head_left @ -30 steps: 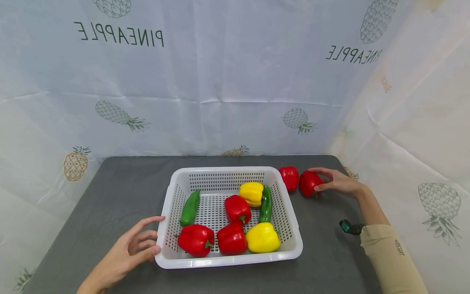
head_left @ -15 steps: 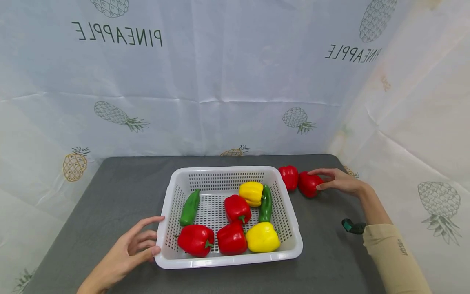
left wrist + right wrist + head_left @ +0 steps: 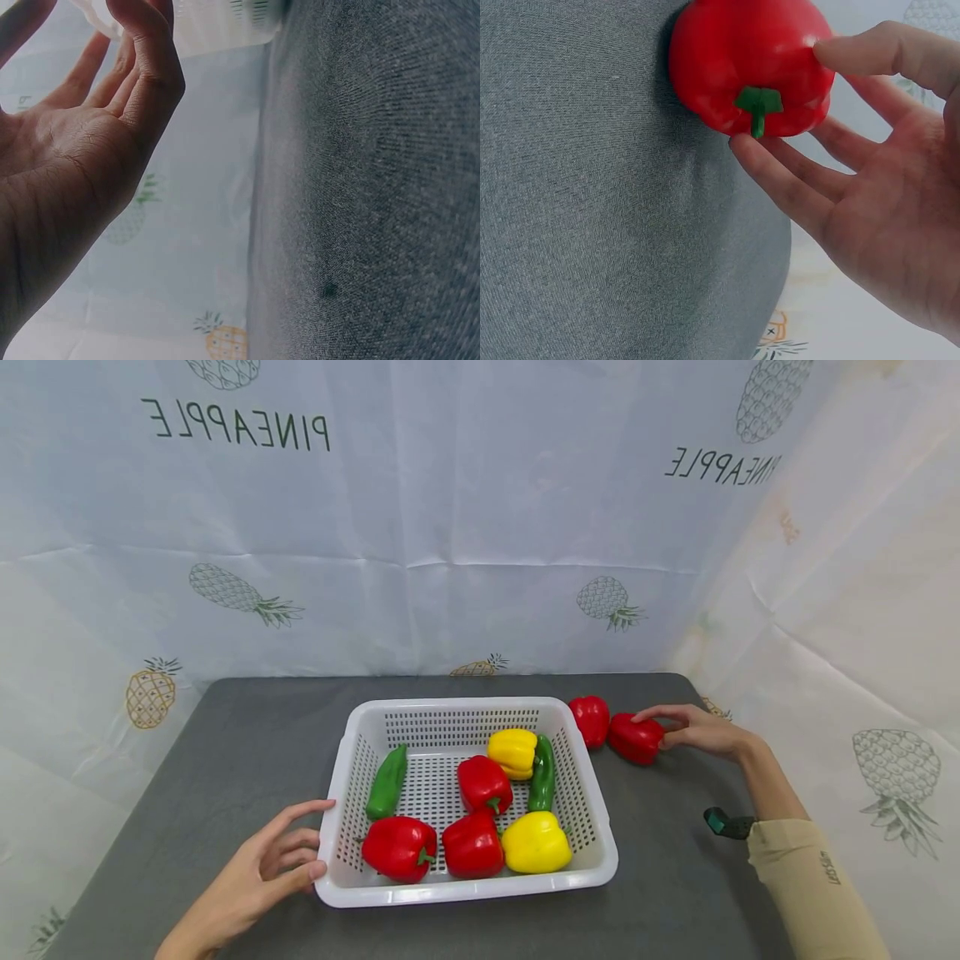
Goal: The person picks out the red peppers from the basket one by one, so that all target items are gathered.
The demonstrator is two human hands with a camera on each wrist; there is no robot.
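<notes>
A glossy red pepper (image 3: 630,739) with a short green stem (image 3: 758,103) lies on its side on the worktop (image 3: 270,735), pinched by the thumb and fingers of the right hand (image 3: 693,728), just beside another red pepper (image 3: 590,722). Left of both, a white slotted basket (image 3: 465,892) stands upright, holding three red peppers (image 3: 399,850), two yellow peppers (image 3: 536,843) and two long green vegetables (image 3: 387,783); the left hand (image 3: 255,870) touches its left rim.

A screened-off tabletop spot, home or lab unclear: pineapple-printed sheets (image 3: 480,502) hang behind and beside a grey fabric-topped table (image 3: 255,743)
</notes>
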